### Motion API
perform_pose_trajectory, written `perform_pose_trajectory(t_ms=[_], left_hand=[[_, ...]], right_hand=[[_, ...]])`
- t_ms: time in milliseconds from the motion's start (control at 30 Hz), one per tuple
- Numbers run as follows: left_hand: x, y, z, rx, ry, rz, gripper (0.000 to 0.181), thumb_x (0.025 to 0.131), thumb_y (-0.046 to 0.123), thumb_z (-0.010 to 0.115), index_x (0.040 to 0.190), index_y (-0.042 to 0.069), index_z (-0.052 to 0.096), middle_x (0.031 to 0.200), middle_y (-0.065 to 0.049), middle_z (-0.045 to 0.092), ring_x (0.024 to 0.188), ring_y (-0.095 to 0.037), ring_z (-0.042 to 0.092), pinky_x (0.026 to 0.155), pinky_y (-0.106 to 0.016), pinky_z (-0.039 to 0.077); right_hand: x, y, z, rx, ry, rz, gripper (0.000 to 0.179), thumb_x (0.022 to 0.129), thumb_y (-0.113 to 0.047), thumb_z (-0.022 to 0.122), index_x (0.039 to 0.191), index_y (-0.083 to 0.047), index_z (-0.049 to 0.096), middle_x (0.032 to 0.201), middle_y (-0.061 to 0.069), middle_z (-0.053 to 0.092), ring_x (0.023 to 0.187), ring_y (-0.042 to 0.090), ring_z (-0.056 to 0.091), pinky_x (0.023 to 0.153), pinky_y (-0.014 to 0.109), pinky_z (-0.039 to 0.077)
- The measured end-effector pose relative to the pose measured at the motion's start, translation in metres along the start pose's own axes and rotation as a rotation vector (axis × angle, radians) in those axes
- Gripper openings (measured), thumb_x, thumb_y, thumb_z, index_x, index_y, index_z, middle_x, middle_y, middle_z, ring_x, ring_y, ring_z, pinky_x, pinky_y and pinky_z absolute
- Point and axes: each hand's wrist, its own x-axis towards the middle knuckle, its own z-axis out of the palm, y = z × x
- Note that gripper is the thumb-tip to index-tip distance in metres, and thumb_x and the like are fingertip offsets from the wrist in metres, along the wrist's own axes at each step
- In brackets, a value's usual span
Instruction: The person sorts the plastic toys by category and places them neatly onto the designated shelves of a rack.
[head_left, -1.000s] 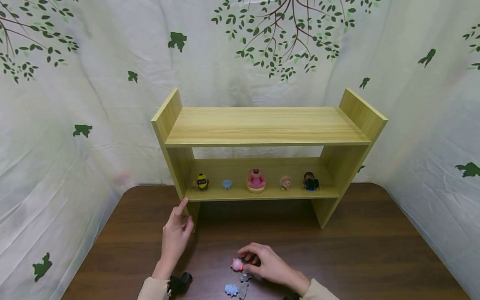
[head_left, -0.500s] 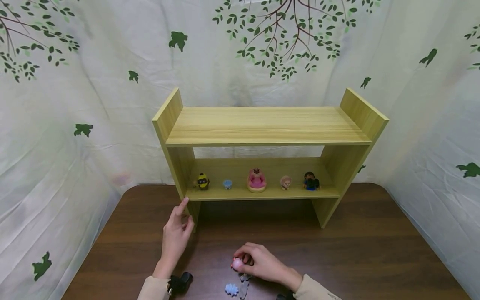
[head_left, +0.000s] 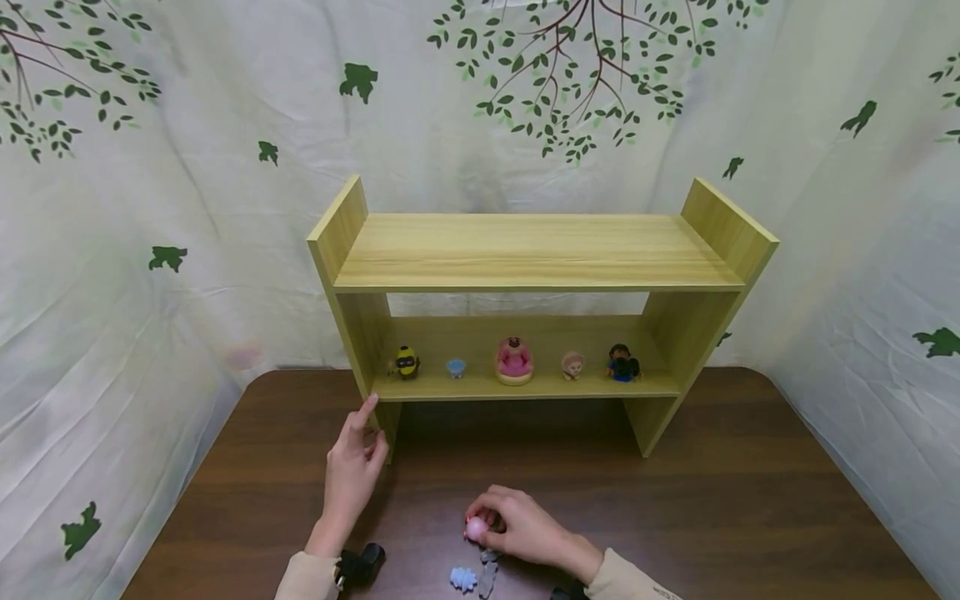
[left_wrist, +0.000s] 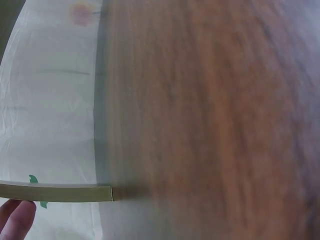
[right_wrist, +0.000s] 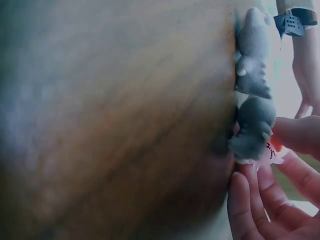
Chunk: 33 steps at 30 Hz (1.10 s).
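My right hand (head_left: 517,525) pinches a small round pink toy figure (head_left: 476,528) with red bits, low over the table (head_left: 712,517). In the right wrist view, that pink toy (right_wrist: 270,154) is mostly hidden behind two grey animal figures (right_wrist: 255,75) and by the fingers. Beside it in the head view lie the grey figures (head_left: 487,575) and a small light blue spiky toy (head_left: 462,579). My left hand (head_left: 352,467) touches the left side panel of the wooden shelf (head_left: 525,396), index finger extended. In the left wrist view, fingertips (left_wrist: 22,215) rest against the panel (left_wrist: 60,193).
On the middle board stand a yellow-and-black figure (head_left: 406,363), a blue cup-like piece (head_left: 455,368), a pink seated bear (head_left: 514,362), a small pinkish figure (head_left: 572,365) and a dark-haired figure in blue (head_left: 622,363). A white leaf-print curtain (head_left: 225,192) hangs behind.
My right hand has shifted slightly left and closed its thumb and fingers on the pink toy. The left hand stays at the shelf panel.
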Motion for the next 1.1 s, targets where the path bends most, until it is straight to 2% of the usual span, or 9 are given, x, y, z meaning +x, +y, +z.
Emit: perform_pose_trajectory(t_ms=[133, 367, 533, 700, 800, 933, 1100], left_hand=[[0.0, 0.0, 0.001, -0.001, 0.004, 0.006, 0.083, 0.074, -0.018, 0.064, 0.143, 0.019, 0.037, 0.089, -0.008, 0.051, 0.064, -0.013, 0.049, 0.051, -0.024, 0.051], [-0.001, -0.001, 0.001, 0.0, 0.007, 0.004, 0.082, 0.074, -0.018, 0.064, 0.143, 0.018, 0.038, 0.089, -0.009, 0.052, 0.072, -0.02, 0.059, 0.054, -0.033, 0.056], [0.0, -0.001, 0.001, -0.003, 0.006, 0.003, 0.079, 0.075, -0.017, 0.064, 0.142, 0.017, 0.039, 0.089, -0.009, 0.051, 0.07, -0.02, 0.058, 0.054, -0.032, 0.055], [0.0, 0.0, 0.0, -0.006, -0.001, -0.012, 0.076, 0.077, -0.015, 0.063, 0.142, 0.017, 0.039, 0.09, -0.009, 0.051, 0.075, -0.022, 0.061, 0.056, -0.031, 0.056], [0.0, -0.001, 0.001, -0.002, 0.004, 0.0, 0.077, 0.076, -0.015, 0.063, 0.142, 0.017, 0.039, 0.09, -0.009, 0.051, 0.075, -0.022, 0.061, 0.056, -0.032, 0.056], [0.0, -0.001, 0.001, 0.001, 0.012, 0.009, 0.08, 0.075, -0.017, 0.065, 0.142, 0.017, 0.039, 0.089, -0.009, 0.051, 0.072, -0.019, 0.059, 0.055, -0.031, 0.055], [0.0, 0.0, 0.001, 0.001, 0.012, 0.01, 0.081, 0.074, -0.018, 0.065, 0.142, 0.017, 0.039, 0.089, -0.009, 0.051, 0.072, -0.018, 0.058, 0.055, -0.029, 0.055]], right_hand=[[-0.001, -0.002, -0.005, 0.065, 0.003, 0.003, 0.02, 0.085, -0.005, 0.068, 0.105, -0.009, 0.068, 0.092, -0.008, 0.056, 0.082, -0.001, 0.053, 0.067, 0.014, 0.049], [0.0, -0.004, -0.017, 0.15, 0.009, 0.008, 0.02, 0.088, -0.004, 0.066, 0.108, -0.006, 0.066, 0.095, -0.007, 0.055, 0.082, 0.0, 0.053, 0.068, 0.018, 0.051], [0.002, -0.006, -0.026, 0.152, 0.069, -0.047, 0.021, 0.085, -0.004, 0.069, 0.105, -0.01, 0.064, 0.095, -0.005, 0.058, 0.08, 0.002, 0.054, 0.066, 0.023, 0.053], [0.005, -0.01, -0.035, 0.154, 0.131, -0.066, 0.022, 0.084, -0.004, 0.07, 0.103, -0.011, 0.063, 0.095, -0.005, 0.06, 0.079, 0.006, 0.056, 0.064, 0.028, 0.054], [0.005, -0.014, -0.039, 0.148, 0.156, -0.07, 0.019, 0.085, -0.007, 0.07, 0.103, -0.011, 0.064, 0.096, -0.005, 0.061, 0.08, 0.007, 0.056, 0.066, 0.03, 0.054], [0.005, -0.018, -0.044, 0.137, 0.19, -0.073, 0.018, 0.087, -0.011, 0.07, 0.104, -0.01, 0.066, 0.098, -0.006, 0.061, 0.081, 0.01, 0.057, 0.069, 0.029, 0.053], [0.006, -0.021, -0.05, 0.144, 0.225, -0.115, 0.019, 0.088, -0.011, 0.069, 0.106, -0.007, 0.067, 0.099, -0.006, 0.061, 0.085, 0.009, 0.057, 0.072, 0.026, 0.053]])
